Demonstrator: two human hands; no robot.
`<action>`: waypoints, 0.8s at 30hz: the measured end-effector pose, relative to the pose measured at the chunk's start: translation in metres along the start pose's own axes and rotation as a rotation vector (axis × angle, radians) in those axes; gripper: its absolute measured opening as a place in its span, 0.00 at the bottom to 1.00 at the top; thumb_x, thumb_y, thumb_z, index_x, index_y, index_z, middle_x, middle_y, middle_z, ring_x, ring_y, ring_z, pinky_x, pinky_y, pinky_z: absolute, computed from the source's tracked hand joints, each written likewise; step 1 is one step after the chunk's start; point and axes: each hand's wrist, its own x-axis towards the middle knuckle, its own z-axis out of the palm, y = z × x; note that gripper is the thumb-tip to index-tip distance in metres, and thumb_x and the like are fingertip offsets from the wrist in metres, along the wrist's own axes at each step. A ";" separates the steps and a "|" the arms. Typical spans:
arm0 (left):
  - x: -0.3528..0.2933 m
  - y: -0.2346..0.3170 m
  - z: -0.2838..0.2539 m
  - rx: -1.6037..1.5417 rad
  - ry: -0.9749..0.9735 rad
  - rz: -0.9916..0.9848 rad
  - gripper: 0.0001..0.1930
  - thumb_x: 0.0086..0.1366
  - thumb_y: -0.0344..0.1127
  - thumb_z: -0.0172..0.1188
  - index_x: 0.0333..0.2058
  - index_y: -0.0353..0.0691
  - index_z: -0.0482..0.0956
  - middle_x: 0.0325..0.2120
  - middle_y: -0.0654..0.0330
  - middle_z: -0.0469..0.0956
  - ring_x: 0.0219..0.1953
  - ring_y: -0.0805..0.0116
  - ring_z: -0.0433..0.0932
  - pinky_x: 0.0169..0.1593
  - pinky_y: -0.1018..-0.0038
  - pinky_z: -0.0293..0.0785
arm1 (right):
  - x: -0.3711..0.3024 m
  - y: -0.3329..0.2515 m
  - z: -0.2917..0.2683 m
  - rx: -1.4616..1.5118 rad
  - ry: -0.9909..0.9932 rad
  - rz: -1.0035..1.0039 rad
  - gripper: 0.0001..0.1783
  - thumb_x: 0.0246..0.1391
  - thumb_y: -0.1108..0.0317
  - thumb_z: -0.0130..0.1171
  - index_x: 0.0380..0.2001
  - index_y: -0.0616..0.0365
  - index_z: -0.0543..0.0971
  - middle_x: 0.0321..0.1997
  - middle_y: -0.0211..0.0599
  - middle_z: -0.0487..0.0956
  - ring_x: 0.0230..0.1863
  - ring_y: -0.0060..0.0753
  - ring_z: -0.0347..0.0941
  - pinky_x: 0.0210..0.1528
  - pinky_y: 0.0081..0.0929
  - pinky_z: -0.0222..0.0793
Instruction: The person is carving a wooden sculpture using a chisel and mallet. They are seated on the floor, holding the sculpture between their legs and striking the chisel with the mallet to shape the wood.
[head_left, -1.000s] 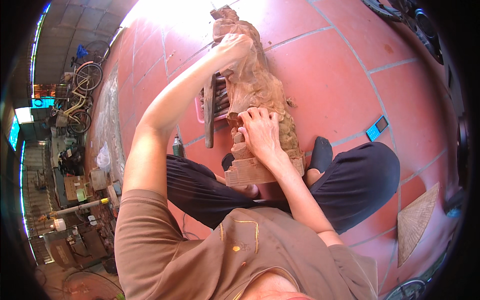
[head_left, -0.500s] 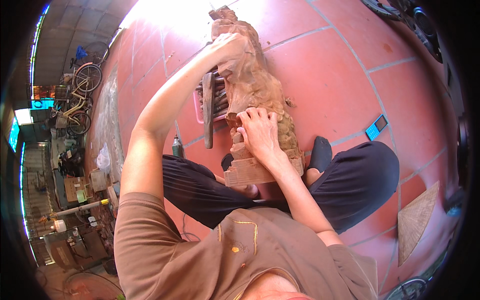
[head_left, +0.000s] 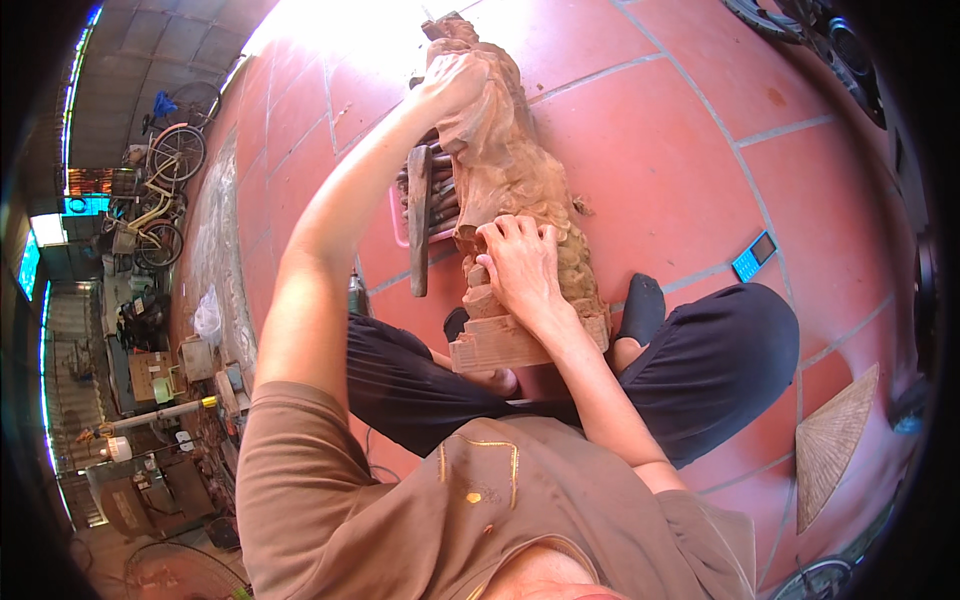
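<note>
A carved wooden statue lies lengthwise in front of me, its stepped base near my lap and its narrow end pointing away. My right hand is bent over the lower carving just above the base, its fingers curled against the wood. Reaching far along the left side, my left hand presses on the upper part of the statue. Its fingers look closed, but glare and the similar colour of the wood hide whatever may be in them. Beside the statue, a pink basket holds several wooden-handled tools, with a long wooden bar across it.
My crossed legs flank the statue's base on red floor tiles. A blue keypad phone lies to the right, near a conical straw hat. A dark green cylindrical tool stands by my left knee. Bicycles and boxes line the left.
My left hand has shifted slightly left along the upper statue, its elbow swinging inward to the right. My right hand and the statue have hardly moved.
</note>
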 end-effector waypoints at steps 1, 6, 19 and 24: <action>-0.003 0.003 0.009 0.034 0.019 0.012 0.08 0.51 0.27 0.57 0.27 0.28 0.83 0.28 0.39 0.82 0.33 0.47 0.84 0.37 0.58 0.79 | -0.001 -0.002 0.001 0.011 0.003 -0.006 0.17 0.49 0.63 0.68 0.44 0.49 0.79 0.47 0.31 0.76 0.52 0.38 0.69 0.51 0.43 0.60; -0.022 0.032 0.001 0.074 -0.185 0.127 0.08 0.52 0.27 0.57 0.27 0.29 0.83 0.28 0.40 0.82 0.33 0.48 0.85 0.35 0.60 0.79 | -0.001 0.003 0.005 0.016 0.018 0.001 0.17 0.49 0.64 0.68 0.44 0.49 0.79 0.47 0.31 0.76 0.52 0.39 0.70 0.51 0.43 0.60; -0.011 -0.058 0.055 -0.057 0.067 0.013 0.09 0.61 0.35 0.58 0.34 0.41 0.87 0.24 0.46 0.81 0.29 0.50 0.82 0.35 0.58 0.76 | -0.002 -0.002 0.007 0.025 0.100 -0.070 0.15 0.47 0.63 0.68 0.39 0.51 0.80 0.41 0.34 0.76 0.47 0.40 0.71 0.49 0.43 0.60; -0.014 -0.010 0.009 0.020 -0.022 0.071 0.12 0.57 0.33 0.56 0.23 0.30 0.82 0.24 0.40 0.80 0.26 0.47 0.82 0.32 0.56 0.76 | 0.000 0.002 0.000 0.007 0.017 -0.004 0.16 0.49 0.64 0.67 0.43 0.49 0.80 0.45 0.32 0.76 0.51 0.39 0.70 0.51 0.43 0.60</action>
